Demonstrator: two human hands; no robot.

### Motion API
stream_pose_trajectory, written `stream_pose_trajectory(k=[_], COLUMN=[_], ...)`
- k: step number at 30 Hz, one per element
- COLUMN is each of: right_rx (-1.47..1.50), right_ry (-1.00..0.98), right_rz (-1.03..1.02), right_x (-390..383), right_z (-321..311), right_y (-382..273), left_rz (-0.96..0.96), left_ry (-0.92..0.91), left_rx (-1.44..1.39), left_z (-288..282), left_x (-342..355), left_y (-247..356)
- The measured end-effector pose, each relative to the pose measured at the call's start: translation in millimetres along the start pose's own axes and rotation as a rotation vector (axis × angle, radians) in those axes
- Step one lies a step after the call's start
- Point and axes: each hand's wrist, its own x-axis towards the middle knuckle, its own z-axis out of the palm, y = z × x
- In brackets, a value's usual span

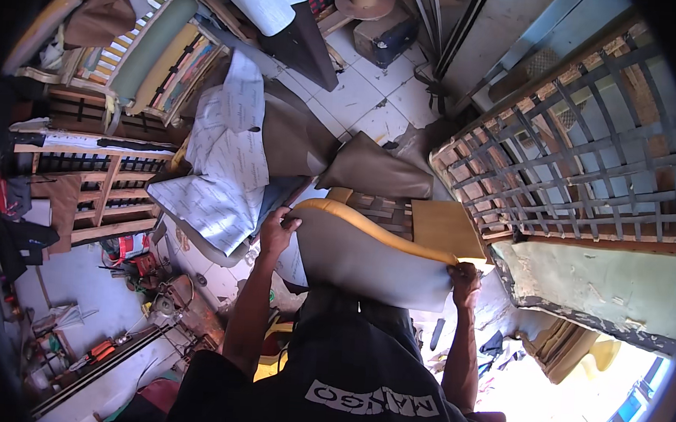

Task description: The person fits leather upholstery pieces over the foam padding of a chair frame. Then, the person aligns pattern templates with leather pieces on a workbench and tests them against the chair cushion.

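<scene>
In front of my body I hold a grey upholstery panel [374,256] with a wavy top edge. A strip of yellow foam [368,219] runs along that edge. At the panel's left upper corner my left hand [278,232] is closed, fingers gripping the edge. My right hand [465,284] is closed on the lower right end, where the foam strip stops. Just beyond the panel lies a seat frame with dark woven webbing [377,212], and a yellow-brown board [447,227] sits to its right.
A large wooden frame with crossed webbing straps [574,148] leans at the right, above a pale green panel [581,284]. A brown cushion [379,167] and a white printed sheet [231,127] lie ahead. Slatted wooden frames [103,189] and tools [101,350] are on the left.
</scene>
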Motion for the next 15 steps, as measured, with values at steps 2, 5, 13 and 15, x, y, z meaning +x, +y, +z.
stream_pose_trajectory(k=[2, 5, 13, 15], right_rx=[0.007, 0.094, 0.167, 0.182], right_ry=[0.005, -0.006, 0.141, 0.120], right_rz=[-0.012, 0.021, 0.004, 0.013], right_x=[0, -1, -15, -17], right_z=[1, 4, 19, 18], right_y=[3, 8, 21, 33], left_rz=[-0.065, -0.126, -0.111, -0.255], left_ry=[-0.051, -0.094, -0.075, -0.167], left_rx=[-0.028, -0.090, -0.039, -0.130], left_z=[1, 0, 5, 5], left_x=[2, 2, -6, -8], left_y=[-2, 0, -1, 0])
